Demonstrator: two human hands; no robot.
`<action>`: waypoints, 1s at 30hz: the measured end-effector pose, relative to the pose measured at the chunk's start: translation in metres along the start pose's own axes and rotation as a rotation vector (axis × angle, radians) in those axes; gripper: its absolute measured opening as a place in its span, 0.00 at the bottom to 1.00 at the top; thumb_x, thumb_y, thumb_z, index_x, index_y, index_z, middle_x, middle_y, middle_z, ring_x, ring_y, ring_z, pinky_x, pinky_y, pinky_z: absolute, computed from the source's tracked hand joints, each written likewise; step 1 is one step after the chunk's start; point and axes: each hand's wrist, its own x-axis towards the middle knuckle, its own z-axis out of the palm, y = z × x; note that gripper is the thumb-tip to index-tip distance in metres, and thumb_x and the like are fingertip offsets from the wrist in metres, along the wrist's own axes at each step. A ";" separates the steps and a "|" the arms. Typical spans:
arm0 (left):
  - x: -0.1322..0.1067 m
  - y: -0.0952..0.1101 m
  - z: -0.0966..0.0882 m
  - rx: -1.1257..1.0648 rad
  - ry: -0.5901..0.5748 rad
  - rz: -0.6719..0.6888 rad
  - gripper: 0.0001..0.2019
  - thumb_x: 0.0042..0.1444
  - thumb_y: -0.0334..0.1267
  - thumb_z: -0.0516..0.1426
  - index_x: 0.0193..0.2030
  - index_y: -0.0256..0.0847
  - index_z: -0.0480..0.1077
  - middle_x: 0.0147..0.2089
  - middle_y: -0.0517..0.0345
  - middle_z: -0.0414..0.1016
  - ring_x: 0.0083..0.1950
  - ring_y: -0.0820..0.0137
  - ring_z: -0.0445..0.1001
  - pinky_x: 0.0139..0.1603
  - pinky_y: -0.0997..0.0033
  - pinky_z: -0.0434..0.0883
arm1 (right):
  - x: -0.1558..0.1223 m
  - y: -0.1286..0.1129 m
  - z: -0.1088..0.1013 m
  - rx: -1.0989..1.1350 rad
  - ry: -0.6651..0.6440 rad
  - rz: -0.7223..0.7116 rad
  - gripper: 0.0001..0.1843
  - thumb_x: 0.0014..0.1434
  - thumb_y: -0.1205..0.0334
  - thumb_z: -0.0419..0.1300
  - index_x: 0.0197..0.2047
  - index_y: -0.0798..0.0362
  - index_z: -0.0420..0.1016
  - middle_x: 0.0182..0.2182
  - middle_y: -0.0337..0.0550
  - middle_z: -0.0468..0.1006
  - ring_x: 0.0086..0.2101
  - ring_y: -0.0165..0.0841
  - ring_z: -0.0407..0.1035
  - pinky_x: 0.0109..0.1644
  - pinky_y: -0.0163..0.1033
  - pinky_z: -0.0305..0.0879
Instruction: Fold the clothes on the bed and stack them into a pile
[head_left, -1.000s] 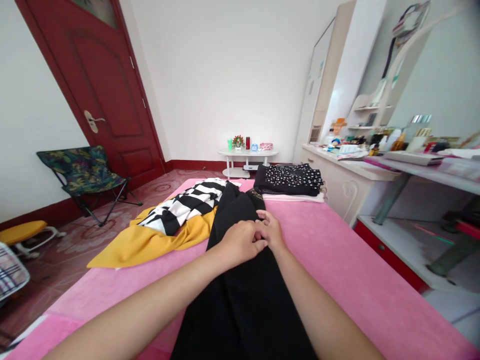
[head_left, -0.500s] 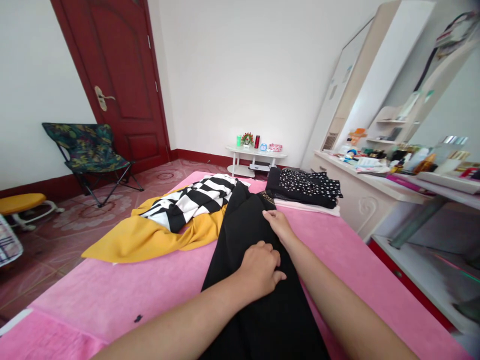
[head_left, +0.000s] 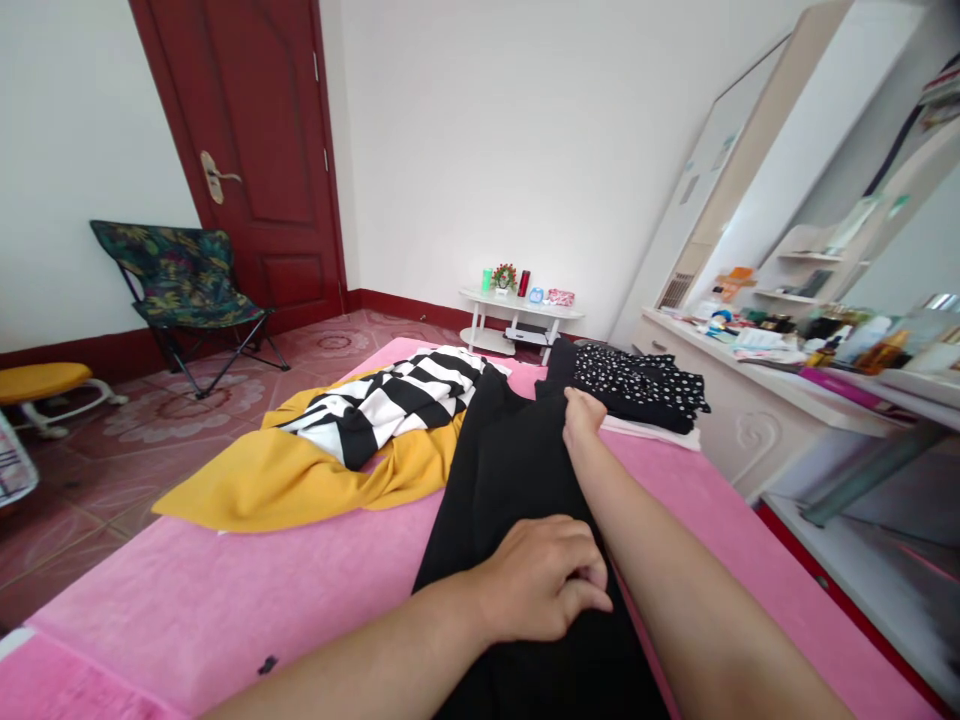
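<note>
1. We see our left hand (head_left: 544, 580) resting on the near part of the long black garment (head_left: 517, 470), which lies lengthwise on the pink-covered bed (head_left: 225, 590). Its grip is closed, the fingers curled in against the thumb. We cannot tell whether any cloth is pinched inside.
2. Our right hand (head_left: 581, 415) is at the garment's far end, touching its edge. The fingers are hidden behind the back of the hand, so we cannot tell its grip.
3. A second ago both hands met at the middle of the garment. Since then the left has drawn back toward us and the right has slid away, so a long stretch of black cloth now lies flat between them.
4. To the left lies a black-and-white striped top (head_left: 390, 400) on a mustard-yellow cloth (head_left: 285, 480). Just beside the right hand sits a folded black polka-dot piece (head_left: 637, 385).
</note>
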 end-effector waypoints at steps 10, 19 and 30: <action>0.001 0.011 0.008 0.236 0.078 -0.292 0.14 0.56 0.44 0.56 0.48 0.42 0.69 0.53 0.53 0.70 0.54 0.61 0.67 0.55 0.61 0.65 | -0.014 0.019 -0.026 -0.632 -0.115 -0.144 0.11 0.51 0.60 0.60 0.37 0.55 0.78 0.36 0.51 0.79 0.41 0.45 0.72 0.47 0.47 0.64; 0.004 0.010 0.009 0.349 -0.125 -0.372 0.30 0.58 0.53 0.48 0.62 0.35 0.63 0.68 0.39 0.54 0.70 0.49 0.45 0.68 0.43 0.40 | -0.007 -0.021 -0.023 -1.045 -0.441 -0.942 0.14 0.61 0.66 0.52 0.48 0.49 0.73 0.48 0.48 0.70 0.48 0.39 0.62 0.48 0.41 0.59; 0.001 0.009 0.011 0.239 -0.009 -0.359 0.29 0.56 0.47 0.53 0.62 0.35 0.61 0.71 0.40 0.45 0.71 0.49 0.38 0.68 0.42 0.38 | 0.017 -0.032 0.033 -1.373 -0.851 -0.915 0.11 0.56 0.73 0.55 0.35 0.55 0.78 0.43 0.54 0.73 0.49 0.42 0.61 0.44 0.40 0.61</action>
